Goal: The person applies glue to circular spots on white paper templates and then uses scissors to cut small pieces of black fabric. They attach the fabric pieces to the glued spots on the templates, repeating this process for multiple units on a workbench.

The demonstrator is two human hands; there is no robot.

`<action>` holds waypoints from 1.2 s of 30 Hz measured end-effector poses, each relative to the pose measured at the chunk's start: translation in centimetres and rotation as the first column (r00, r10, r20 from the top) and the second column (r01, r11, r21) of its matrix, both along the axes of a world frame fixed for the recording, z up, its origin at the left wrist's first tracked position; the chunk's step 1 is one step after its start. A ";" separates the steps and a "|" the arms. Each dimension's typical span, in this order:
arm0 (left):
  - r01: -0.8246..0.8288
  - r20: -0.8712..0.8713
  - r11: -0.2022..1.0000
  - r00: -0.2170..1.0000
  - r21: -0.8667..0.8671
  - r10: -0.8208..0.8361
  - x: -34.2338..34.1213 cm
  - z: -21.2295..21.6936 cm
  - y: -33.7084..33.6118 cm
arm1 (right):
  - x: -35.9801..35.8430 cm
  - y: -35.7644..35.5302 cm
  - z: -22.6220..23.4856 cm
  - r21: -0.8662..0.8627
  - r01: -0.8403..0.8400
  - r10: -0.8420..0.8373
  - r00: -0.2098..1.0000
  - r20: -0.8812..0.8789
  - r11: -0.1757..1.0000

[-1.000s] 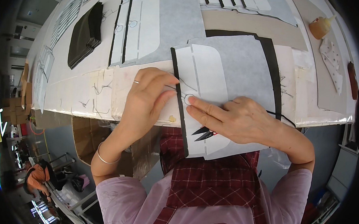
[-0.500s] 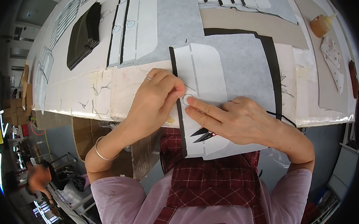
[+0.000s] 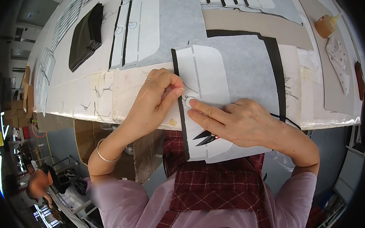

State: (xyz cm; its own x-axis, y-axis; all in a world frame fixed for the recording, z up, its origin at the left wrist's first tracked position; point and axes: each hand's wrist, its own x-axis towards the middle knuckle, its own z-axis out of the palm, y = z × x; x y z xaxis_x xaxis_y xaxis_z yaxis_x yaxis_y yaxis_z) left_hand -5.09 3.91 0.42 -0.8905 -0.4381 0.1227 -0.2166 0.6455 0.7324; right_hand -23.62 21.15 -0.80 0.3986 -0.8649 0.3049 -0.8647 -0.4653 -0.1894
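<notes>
A pale grey fabric panel (image 3: 251, 64) with white patches and black edge strips lies partly on the table and overhangs its front edge. My left hand (image 3: 152, 102) is closed in a pinch at the panel's left black strip, on a thin dark thread (image 3: 191, 89) that runs onto the white patch. Just below is a small ring-shaped outline (image 3: 189, 101). My right hand (image 3: 250, 123) presses two outstretched fingers beside that ring. Black-bladed thread snips (image 3: 205, 136) stick out from under its curled fingers; their handles are mostly hidden by the hand.
Similar panels (image 3: 174, 35) lie farther back on the table. A stack of black pieces (image 3: 85, 38) is at the left. To the right are a squeeze bottle (image 3: 326, 25), a dotted cloth (image 3: 338, 60) and a dark red-handled tool (image 3: 359, 80). Thread scraps (image 3: 101, 91) litter the tabletop.
My left hand has drawn slightly left and up from the ring, thumb and finger still pinched. The right hand and snips stay in place; the panel has barely shifted.
</notes>
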 end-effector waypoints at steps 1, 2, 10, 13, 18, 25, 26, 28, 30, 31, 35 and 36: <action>0.005 -0.020 1.000 1.000 -0.011 -0.006 -0.1 0.0 0.1 | 0.0 0.0 0.1 0.005 0.000 0.000 1.000 -0.001 1.000; 0.048 -0.008 0.996 0.999 -0.076 -0.048 -0.1 0.0 0.0 | 0.0 0.0 0.2 0.010 0.000 0.000 1.000 -0.002 1.000; -0.084 -0.013 0.974 0.996 0.211 0.089 0.3 -0.5 -0.3 | -0.1 0.0 0.0 0.007 -0.015 0.015 1.000 -0.014 1.000; 0.032 -0.023 0.999 0.999 -0.043 -0.033 -0.2 0.1 0.0 | -0.1 0.0 0.1 0.005 -0.009 0.009 1.000 -0.014 1.000; -0.049 0.064 0.974 0.997 0.222 0.035 0.6 -0.3 -0.8 | -0.2 0.0 -0.1 -0.004 -0.020 0.020 1.000 -0.003 1.000; 0.083 0.086 0.995 0.993 -0.052 -0.079 0.4 0.0 -0.7 | -0.1 0.0 0.0 -0.001 -0.009 0.009 1.000 -0.014 1.000; 0.084 0.100 0.995 0.992 -0.052 -0.079 0.4 -0.1 -0.7 | -0.1 0.0 0.0 -0.003 -0.009 0.009 1.000 -0.012 1.000; -0.172 0.126 0.942 0.982 0.287 0.141 0.8 0.1 -1.3 | -0.2 0.0 -0.1 -0.004 -0.009 0.009 1.000 -0.011 1.000; -0.231 0.099 0.903 0.973 0.361 0.209 0.9 0.1 -1.4 | -0.2 0.0 0.0 -0.002 -0.010 0.010 1.000 -0.018 1.000; -0.172 0.035 0.946 0.985 0.275 0.169 0.8 -0.1 -1.1 | -0.1 -0.1 0.0 -0.002 -0.013 0.013 1.000 -0.014 1.000; 0.107 0.045 0.984 0.994 -0.142 -0.101 0.6 -0.2 -1.0 | -0.1 0.0 0.0 -0.003 -0.014 0.014 1.000 -0.003 1.000; 0.158 0.096 0.958 0.986 -0.238 -0.139 0.8 -0.2 -1.3 | -0.1 0.0 0.0 -0.004 -0.015 0.015 1.000 0.000 1.000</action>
State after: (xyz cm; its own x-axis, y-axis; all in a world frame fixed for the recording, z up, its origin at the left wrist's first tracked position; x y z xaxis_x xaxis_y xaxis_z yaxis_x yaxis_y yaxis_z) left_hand -4.28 2.65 0.21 -0.9542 -0.2657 0.1374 -0.1546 0.8313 0.5338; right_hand -23.77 21.14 -0.75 0.4117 -0.8575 0.3086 -0.8575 -0.4792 -0.1874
